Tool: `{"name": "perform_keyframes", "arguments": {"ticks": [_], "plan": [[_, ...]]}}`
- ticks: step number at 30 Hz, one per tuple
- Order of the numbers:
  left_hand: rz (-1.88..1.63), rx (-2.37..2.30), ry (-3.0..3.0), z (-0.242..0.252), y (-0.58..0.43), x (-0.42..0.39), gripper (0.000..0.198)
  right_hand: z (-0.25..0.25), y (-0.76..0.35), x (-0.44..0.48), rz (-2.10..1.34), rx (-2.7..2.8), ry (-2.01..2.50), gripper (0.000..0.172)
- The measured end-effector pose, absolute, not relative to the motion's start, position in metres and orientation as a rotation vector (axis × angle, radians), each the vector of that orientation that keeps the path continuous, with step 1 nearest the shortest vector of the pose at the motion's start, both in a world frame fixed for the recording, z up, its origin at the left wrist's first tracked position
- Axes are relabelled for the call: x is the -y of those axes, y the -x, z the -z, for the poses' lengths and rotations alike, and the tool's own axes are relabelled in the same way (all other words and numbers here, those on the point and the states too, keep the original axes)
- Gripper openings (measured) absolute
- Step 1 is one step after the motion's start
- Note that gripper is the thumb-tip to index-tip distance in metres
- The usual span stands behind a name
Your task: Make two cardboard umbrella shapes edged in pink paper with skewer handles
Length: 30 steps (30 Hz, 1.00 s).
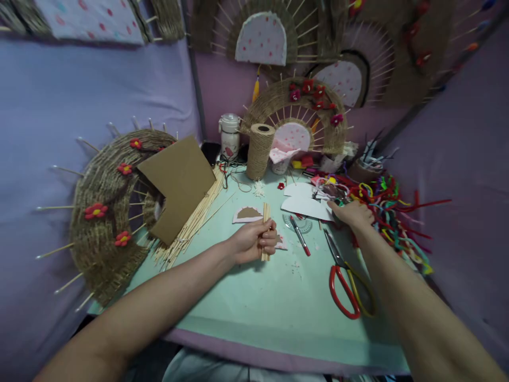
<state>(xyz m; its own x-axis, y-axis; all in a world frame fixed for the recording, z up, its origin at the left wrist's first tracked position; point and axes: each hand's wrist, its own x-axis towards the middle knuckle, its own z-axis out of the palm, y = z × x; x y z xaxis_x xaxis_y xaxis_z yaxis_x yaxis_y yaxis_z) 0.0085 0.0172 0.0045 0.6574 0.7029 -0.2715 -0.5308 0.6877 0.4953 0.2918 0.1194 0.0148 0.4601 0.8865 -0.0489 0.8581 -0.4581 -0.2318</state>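
My left hand [251, 243] is closed around a small bundle of thin wooden sticks [266, 212], held upright over the middle of the table. Behind and beside it lie a half-round cardboard piece with a pale fabric rim [247, 213] and a second fabric-edged piece [281, 242], partly covered by the hand. My right hand [355, 214] reaches to the right, its thumb by the edge of a white paper half-circle [304, 206]. Its other fingers are mostly hidden, beside a heap of coloured pipe cleaners [392, 212]. Large scissors [338, 260] with red and yellow handles lie below that hand.
More loose sticks [194, 223] lie under a folded cardboard sheet [178, 180] at left, beside a twine-woven fan [99, 233] with red flowers. A twine spool [260, 154] and a lidded jar [229, 139] stand behind. A red-capped pen [300, 236] rests by a clear protractor [305, 225].
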Motion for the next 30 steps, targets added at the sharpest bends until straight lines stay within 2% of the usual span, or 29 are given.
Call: {"name": "perform_keyframes", "arguments": {"ticks": [2,4,6,9,12,14,19,25,30], "plan": [[-0.698,-0.446,-0.379,-0.003,-0.004,-0.016,0.02,-0.024,-0.279,-0.099,-0.224,1.532,2.512,0.081],[-0.673,-0.429,-0.397,0.0,-0.002,-0.012,0.018,-0.031,-0.255,-0.071,-0.355,1.681,2.163,0.065],[-0.659,-0.432,-0.45,0.004,-0.003,-0.007,0.016,-0.032,-0.221,-0.042,-0.673,1.704,1.744,0.052],[-0.622,-0.442,-0.528,0.011,-0.006,0.0,0.021,-0.023,-0.175,-0.014,-1.311,1.587,1.316,0.044],[-0.545,-0.472,-0.613,0.016,-0.01,0.005,0.029,-0.012,-0.156,-0.008,-1.566,1.44,1.166,0.032],[-0.491,-0.496,-0.678,0.018,-0.01,0.006,0.032,-0.008,-0.157,-0.007,-1.627,1.399,1.138,0.03],[-0.333,-0.498,-0.702,0.01,0.004,-0.003,0.032,-0.007,-0.174,-0.007,-1.486,1.57,1.161,0.027],[-0.822,-0.551,-0.406,0.0,0.027,-0.032,0.011,0.016,-0.178,-0.017,-0.799,2.07,1.372,0.044],[-0.866,-0.571,-0.323,0.006,0.03,-0.041,0.011,0.032,-0.168,-0.012,-0.667,2.311,1.309,0.048]]}}
